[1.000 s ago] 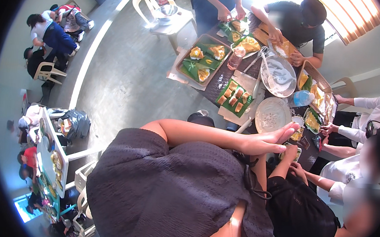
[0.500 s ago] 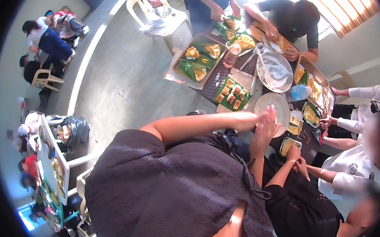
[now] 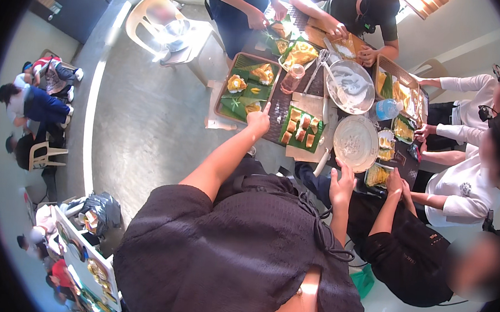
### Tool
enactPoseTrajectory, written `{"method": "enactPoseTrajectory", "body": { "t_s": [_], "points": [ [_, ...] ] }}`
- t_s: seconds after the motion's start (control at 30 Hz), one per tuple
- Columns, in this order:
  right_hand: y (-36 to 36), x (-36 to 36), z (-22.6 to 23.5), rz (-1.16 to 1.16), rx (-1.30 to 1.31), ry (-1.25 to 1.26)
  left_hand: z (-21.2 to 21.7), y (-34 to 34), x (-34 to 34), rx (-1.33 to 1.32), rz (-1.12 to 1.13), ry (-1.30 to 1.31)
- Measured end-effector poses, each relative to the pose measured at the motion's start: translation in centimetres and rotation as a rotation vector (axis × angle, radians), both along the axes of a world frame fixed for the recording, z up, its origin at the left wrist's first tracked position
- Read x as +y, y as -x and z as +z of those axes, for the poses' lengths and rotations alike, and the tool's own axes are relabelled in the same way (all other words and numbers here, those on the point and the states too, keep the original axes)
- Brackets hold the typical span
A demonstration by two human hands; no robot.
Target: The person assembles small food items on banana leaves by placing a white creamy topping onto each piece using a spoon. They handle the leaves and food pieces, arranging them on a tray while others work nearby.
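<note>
A: How is the left hand [image 3: 257, 122] held?

B: One finger is stretched out by the near edge of the brown tray [image 3: 227, 82]; whether the others are curled cannot be told.

A: The right hand [image 3: 341, 190]?

B: Its fingers are spread open, near the cream plate [image 3: 371, 150].

A: And beyond?

B: Yellow food [image 3: 262, 74] is held in the tray; on the table [image 3: 276, 117], bread pieces [image 3: 301, 122] are laid between tray and plate.

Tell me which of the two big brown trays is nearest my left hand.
The left-side tray: your left hand appears at its lower right corner. The other brown tray sits well off to the right.
</note>
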State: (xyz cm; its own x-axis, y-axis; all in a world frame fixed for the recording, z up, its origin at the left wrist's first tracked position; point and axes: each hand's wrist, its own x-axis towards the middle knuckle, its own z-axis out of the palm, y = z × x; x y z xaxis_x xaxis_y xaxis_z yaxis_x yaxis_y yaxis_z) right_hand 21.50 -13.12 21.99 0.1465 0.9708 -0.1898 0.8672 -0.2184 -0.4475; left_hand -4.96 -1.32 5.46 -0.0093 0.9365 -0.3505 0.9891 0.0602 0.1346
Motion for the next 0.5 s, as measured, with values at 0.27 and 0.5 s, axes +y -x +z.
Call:
{"method": "enactPoseTrajectory", "body": {
  "t_s": [0.27, 0.5],
  "points": [
    [5.5, 0.7, 1.1, -0.080, -0.035, -0.041, 0.1, 2.8, 0.9, -0.055, -0.234, 0.187],
    [8.5, -0.2, 0.4, -0.184, -0.043, 0.012, -0.4, 2.0, 0.8, -0.082, -0.161, 0.181]
  ]
}}
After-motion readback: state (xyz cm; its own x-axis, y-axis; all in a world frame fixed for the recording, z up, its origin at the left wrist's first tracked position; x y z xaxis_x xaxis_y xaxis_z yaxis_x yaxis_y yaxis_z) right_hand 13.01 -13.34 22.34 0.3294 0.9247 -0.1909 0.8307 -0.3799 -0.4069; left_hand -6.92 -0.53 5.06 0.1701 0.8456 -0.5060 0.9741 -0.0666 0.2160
